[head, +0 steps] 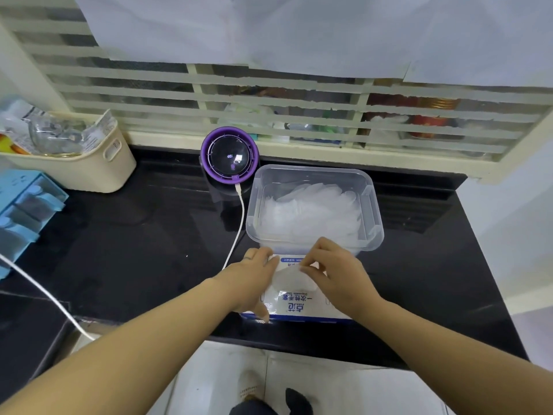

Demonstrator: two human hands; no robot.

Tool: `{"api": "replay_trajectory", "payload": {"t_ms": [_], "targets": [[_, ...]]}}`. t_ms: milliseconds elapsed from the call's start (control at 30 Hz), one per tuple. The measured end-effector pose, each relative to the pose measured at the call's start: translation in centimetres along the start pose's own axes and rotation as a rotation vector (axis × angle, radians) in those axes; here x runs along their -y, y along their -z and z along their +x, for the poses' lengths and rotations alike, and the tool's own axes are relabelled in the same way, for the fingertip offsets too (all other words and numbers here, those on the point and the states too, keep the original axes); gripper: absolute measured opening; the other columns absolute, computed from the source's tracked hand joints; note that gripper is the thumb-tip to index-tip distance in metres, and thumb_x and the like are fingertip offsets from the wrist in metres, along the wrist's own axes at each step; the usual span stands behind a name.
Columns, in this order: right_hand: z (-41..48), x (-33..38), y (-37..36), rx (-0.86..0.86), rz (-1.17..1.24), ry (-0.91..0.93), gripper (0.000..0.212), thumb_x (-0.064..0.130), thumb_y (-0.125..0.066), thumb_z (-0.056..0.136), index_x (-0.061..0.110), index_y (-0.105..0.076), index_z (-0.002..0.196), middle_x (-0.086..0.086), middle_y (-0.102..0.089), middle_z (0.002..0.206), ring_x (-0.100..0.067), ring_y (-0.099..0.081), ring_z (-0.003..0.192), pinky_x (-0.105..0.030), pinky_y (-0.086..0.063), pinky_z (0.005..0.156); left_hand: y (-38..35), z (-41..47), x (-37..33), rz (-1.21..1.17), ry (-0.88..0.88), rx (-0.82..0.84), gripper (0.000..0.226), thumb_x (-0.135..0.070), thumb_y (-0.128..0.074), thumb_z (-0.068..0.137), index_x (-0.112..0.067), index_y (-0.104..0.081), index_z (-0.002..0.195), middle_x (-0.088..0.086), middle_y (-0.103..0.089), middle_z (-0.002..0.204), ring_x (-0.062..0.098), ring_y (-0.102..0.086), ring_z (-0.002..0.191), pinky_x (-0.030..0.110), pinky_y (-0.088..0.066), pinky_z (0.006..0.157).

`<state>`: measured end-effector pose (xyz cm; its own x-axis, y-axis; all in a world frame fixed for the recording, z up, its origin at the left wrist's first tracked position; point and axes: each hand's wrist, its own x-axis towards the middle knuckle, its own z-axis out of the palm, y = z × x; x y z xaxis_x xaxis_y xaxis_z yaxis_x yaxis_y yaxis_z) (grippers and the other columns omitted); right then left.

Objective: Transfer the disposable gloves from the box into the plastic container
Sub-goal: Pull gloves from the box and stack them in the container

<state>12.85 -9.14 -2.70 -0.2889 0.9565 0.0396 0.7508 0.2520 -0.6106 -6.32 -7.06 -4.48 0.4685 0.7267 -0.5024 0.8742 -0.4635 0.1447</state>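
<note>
A white and blue glove box lies flat at the front edge of the black counter. Just behind it stands a clear plastic container holding a loose pile of translucent gloves. My left hand rests on the box's left side, fingers at its far corner and thumb on its near edge. My right hand is over the box's opening, its fingertips pinching a thin translucent glove at the slot.
A purple round device with a white cable sits left of the container. A cream basket and a blue organiser stand at the far left. A taped window runs behind the counter.
</note>
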Motion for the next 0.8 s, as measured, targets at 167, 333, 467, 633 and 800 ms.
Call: {"api": "replay_trajectory", "payload": {"t_ms": [167, 333, 467, 633, 800], "targets": [[0.4, 1.1, -0.1, -0.108, 0.074, -0.023, 0.011, 0.023, -0.064, 0.089, 0.014, -0.07, 0.088, 0.014, -0.048, 0.084, -0.004, -0.049, 0.069, -0.017, -0.043, 0.065, 0.8, -0.1, 0.2, 0.031, -0.027, -0.021, 0.103, -0.049, -0.08, 0.07, -0.01, -0.021, 0.145, 0.008, -0.02, 0.145, 0.027, -0.027, 0.133, 0.038, -0.044, 0.102], [1.3, 2.4, -1.5, -0.087, 0.12, -0.038, 0.01, 0.019, -0.064, 0.089, 0.011, -0.07, 0.089, 0.011, -0.049, 0.085, -0.007, -0.051, 0.073, -0.02, -0.047, 0.07, 0.3, 0.3, 0.4, 0.032, -0.053, -0.007, 0.107, -0.053, -0.081, 0.067, -0.009, -0.02, 0.144, 0.007, -0.021, 0.142, 0.025, -0.025, 0.134, 0.041, -0.043, 0.103], [1.1, 2.6, -2.3, -0.146, 0.183, -0.089, 0.007, 0.014, -0.064, 0.089, 0.008, -0.069, 0.086, 0.009, -0.051, 0.084, -0.009, -0.053, 0.075, -0.017, -0.044, 0.071, 0.0, 0.5, 1.0, -0.001, -0.106, -0.01, 0.107, -0.054, -0.08, 0.065, -0.013, -0.02, 0.144, 0.004, -0.02, 0.141, 0.025, -0.028, 0.133, 0.042, -0.044, 0.102], [1.1, 3.0, -0.6, -0.38, 0.252, -0.133, 0.006, 0.008, -0.067, 0.086, 0.012, -0.068, 0.082, 0.005, -0.056, 0.081, -0.009, -0.053, 0.072, -0.012, -0.044, 0.066, -0.2, 0.6, 1.8, -0.074, -0.11, -0.022, 0.106, -0.055, -0.081, 0.063, -0.017, -0.02, 0.141, 0.005, -0.027, 0.14, 0.025, -0.039, 0.123, 0.036, -0.042, 0.096], [2.0, 3.2, 4.3, -0.542, 0.218, -0.182, 0.006, 0.019, -0.063, 0.088, 0.024, -0.062, 0.085, 0.017, -0.058, 0.079, 0.0, -0.055, 0.072, -0.008, -0.043, 0.065, -0.4, 0.9, 2.1, 0.073, -0.185, -0.035, 0.101, -0.064, -0.075, 0.062, -0.014, -0.027, 0.137, 0.004, -0.02, 0.138, 0.026, -0.029, 0.129, 0.042, -0.043, 0.1]]}}
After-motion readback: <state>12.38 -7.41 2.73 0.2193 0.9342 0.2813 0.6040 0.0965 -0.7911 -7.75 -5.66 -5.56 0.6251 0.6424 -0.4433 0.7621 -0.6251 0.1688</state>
